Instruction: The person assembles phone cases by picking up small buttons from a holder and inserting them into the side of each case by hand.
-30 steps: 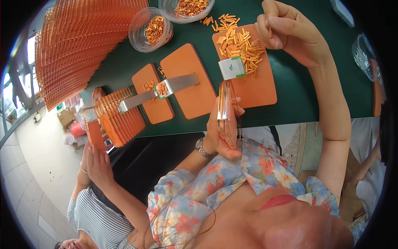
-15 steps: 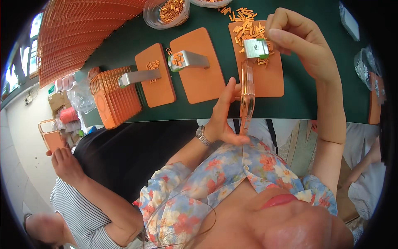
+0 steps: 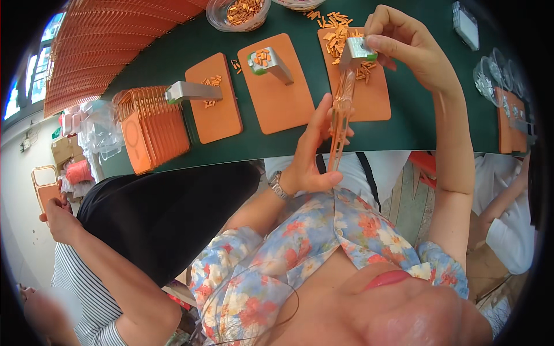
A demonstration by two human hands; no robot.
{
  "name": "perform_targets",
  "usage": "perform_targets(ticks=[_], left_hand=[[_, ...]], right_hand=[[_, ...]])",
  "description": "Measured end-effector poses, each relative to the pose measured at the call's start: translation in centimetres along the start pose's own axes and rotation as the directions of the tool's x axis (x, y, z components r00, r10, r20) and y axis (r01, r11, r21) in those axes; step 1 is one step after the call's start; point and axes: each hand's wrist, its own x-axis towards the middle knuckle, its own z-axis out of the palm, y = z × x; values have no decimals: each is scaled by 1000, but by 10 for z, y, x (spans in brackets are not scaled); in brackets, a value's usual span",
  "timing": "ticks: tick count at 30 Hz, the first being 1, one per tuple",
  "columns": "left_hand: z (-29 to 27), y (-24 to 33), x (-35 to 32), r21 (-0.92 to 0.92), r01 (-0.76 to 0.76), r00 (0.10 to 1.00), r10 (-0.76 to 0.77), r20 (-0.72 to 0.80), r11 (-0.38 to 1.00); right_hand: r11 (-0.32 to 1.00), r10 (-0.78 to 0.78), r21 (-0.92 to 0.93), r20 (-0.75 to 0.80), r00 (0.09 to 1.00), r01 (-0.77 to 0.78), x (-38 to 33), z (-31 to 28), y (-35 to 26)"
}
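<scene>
My left hand [image 3: 311, 155] holds a clear orange phone case [image 3: 340, 118] edge-on, thumb on the near side and fingers behind it. The case's far end meets a bent metal stand [image 3: 358, 48] with a green edge, which rises over an orange board [image 3: 374, 105]. At the stand's top, the thumb and forefinger of my right hand [image 3: 407, 49] are pinched together. Whatever sits between those fingertips is too small to make out. Small orange strips [image 3: 365, 71] lie heaped on the board around the stand.
Two more orange boards [image 3: 283, 112] [image 3: 216, 127] with metal stands stand to the left, beside a row of orange phone cases [image 3: 153, 138]. Tubs of small parts [image 3: 238, 17] line the back. A co-worker's hand [image 3: 60, 219] holds another case at far left.
The whole view has shifted slightly. My right hand's fingertips have come in against the stand's top, and the case in my left hand leans differently.
</scene>
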Motion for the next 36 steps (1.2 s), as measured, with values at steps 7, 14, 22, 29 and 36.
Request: perform_targets(ticks=[7,14,22,29,36], left_hand=[[39,16,9,-569,407,910,-374,181,715],[59,-3,39,-815,571,809,-102,579,-99],[45,32,57,-198,409,913,-402,75,891],[33,42,68,-303,490,859,-511,12,817],[34,37,66,-335,481,850,-524,-48,810]], right_hand=[[995,-96,-39,-68,993,93,-8,-21,51],[668,-535,354,-383,753,655,-49,27,78],[917,-384,-210,-242,891,339,2,3,34],[993,-40,108,-121,992,53,45,26,22],[989,38,143,-94,995,-25,51,22,38]])
